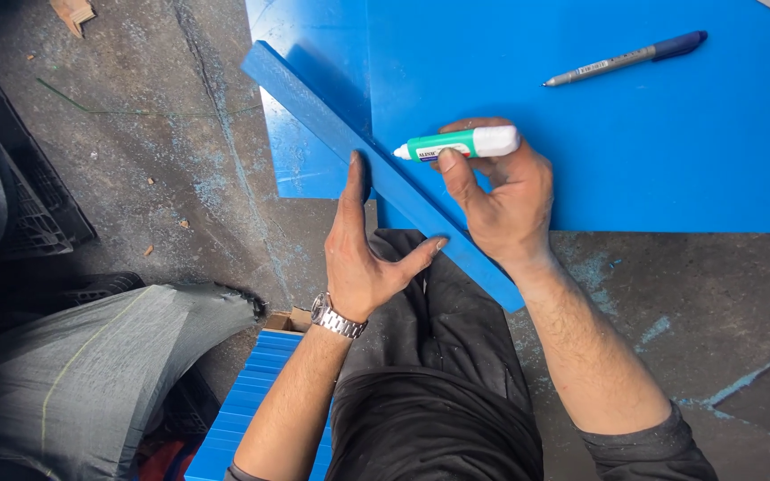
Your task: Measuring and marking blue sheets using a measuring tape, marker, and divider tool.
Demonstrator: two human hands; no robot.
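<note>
A long blue plastic strip [314, 98] lies diagonally across my lap and a large blue sheet [626, 151] on the floor. My left hand [363, 249], with a metal watch at the wrist, rests flat against the strip's near side, fingers spread, thumb touching its edge. My right hand [501, 191] grips a small green and white glue tube [461, 142], its white nozzle pointing left just above the strip's top face.
A grey pen with a dark blue cap [626, 59] lies on the sheet at the upper right. A stack of blue strips in a box [260, 401] sits by my left knee. Dusty concrete floor [162, 151] and black crates [20, 205] lie to the left.
</note>
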